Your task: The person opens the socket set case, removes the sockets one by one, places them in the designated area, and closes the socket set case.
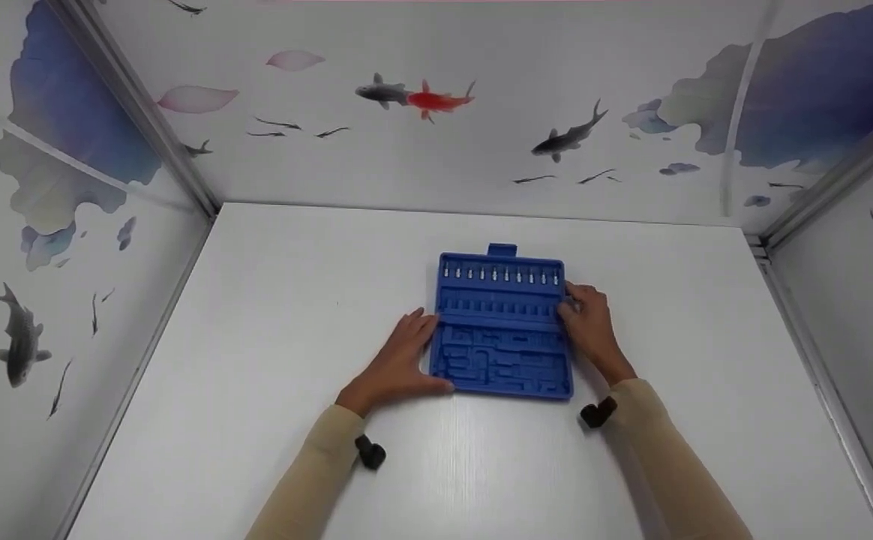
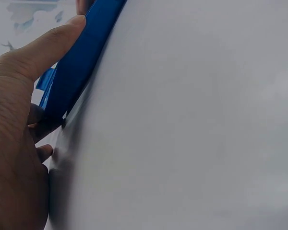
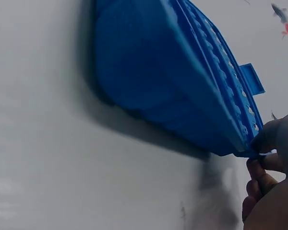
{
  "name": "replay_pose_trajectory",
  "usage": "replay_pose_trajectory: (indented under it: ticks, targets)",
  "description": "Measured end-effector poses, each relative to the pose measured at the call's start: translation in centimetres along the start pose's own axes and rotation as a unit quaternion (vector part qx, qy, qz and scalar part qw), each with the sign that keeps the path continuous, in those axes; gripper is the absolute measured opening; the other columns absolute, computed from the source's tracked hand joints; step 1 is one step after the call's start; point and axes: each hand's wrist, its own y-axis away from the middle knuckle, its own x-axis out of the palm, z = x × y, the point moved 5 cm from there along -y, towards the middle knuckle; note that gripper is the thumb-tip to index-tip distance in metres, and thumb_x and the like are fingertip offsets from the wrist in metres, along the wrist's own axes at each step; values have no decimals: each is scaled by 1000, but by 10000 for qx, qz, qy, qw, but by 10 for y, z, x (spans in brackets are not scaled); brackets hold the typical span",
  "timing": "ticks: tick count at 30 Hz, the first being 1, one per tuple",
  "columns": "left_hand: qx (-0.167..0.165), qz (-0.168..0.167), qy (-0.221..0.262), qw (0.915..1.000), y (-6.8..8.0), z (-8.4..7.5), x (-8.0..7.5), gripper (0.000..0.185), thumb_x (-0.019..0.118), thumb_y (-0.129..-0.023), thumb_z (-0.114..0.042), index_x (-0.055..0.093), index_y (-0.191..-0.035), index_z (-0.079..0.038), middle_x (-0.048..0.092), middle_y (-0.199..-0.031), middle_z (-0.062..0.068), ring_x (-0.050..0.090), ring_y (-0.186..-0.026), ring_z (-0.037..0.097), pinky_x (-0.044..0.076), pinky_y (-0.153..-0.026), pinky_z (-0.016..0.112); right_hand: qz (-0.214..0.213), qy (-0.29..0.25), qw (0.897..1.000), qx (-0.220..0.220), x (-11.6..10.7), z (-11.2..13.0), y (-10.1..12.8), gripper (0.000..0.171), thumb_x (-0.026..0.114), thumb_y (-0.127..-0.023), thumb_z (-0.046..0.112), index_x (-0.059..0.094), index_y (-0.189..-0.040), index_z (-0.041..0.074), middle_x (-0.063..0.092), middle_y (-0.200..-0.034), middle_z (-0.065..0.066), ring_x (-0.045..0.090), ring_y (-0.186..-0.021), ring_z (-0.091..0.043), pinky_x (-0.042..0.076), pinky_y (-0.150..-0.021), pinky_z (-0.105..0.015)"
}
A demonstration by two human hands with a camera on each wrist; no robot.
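Note:
A blue plastic tool case [image 1: 498, 322] lies open side up on the white table, its tab [image 1: 502, 250] pointing away from me. Small silver bits [image 1: 494, 274] stand in a row of slots along its far end; the moulded recesses nearer me hold nothing. My left hand [image 1: 395, 367] grips the near left corner, thumb on the front edge and fingers along the left side. In the left wrist view, the thumb [image 2: 57, 45] presses the case wall. My right hand [image 1: 594, 330] pinches the right edge, as the right wrist view shows, with fingertips [image 3: 266, 136] at the rim.
The white tabletop [image 1: 294, 300] spreads around the case. Panels printed with fish and leaves close in the back [image 1: 481, 172], left [image 1: 106, 247] and right. A small black device [image 1: 371, 453] is strapped at each wrist.

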Motion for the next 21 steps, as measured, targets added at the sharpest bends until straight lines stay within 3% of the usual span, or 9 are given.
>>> replay_pose_trajectory:
  ticks: [12,21]
  targets:
    - [-3,-53,4,10000,0,-1,0,133,87,-79,-74,19,-178,-17,12,-185,9,3,-171,35,15,-136,60,228,367,9985,-333,-1,5,-2,45,59,-99,-5,64,-143,-15,73,-124,-34,63,-120,-48,45,-111,-61]
    - [-38,-118,-38,9999,2,-1,2,131,84,-80,-77,20,-178,-19,13,-185,8,2,-171,32,11,-137,57,427,444,9980,113,-20,2,-8,41,61,-108,7,63,-145,-10,63,-137,-30,56,-126,-44,46,-107,-59]
